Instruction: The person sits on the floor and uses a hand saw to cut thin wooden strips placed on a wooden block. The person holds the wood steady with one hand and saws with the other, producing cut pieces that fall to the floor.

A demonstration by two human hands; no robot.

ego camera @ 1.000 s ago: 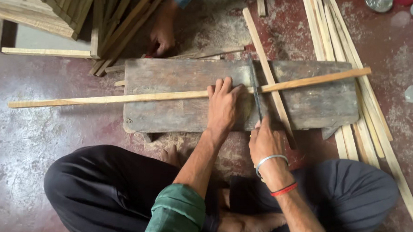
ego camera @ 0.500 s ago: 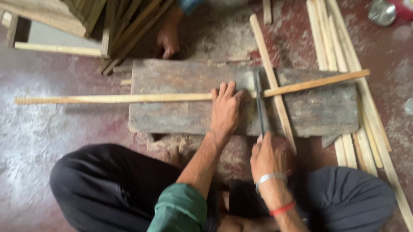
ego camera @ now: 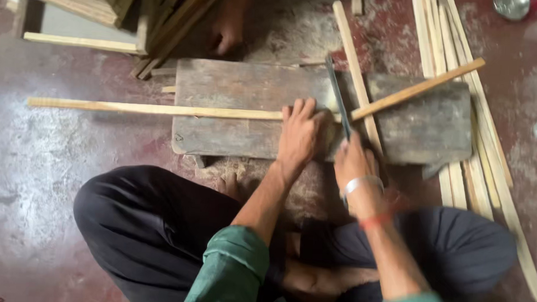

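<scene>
A long thin wooden strip [ego camera: 157,109] lies across a worn wooden block [ego camera: 240,102] on the floor. My left hand [ego camera: 302,131] presses flat on the strip near its middle. My right hand [ego camera: 352,163] grips the handle of a dark saw blade [ego camera: 337,97], which stands on the strip just right of my left fingers. Beyond the blade the strip's right part [ego camera: 419,88] angles upward, away from the left part.
Several loose wooden strips [ego camera: 461,80] lie along the right side of the block. A stack of timber [ego camera: 107,2] sits at the top left. Another person's hand [ego camera: 228,27] rests on the floor behind the block. My crossed legs [ego camera: 159,224] are below.
The right part of the strip now bends upward at the blade, more than before. The view has shifted slightly; my hands stay at the same place on the strip.
</scene>
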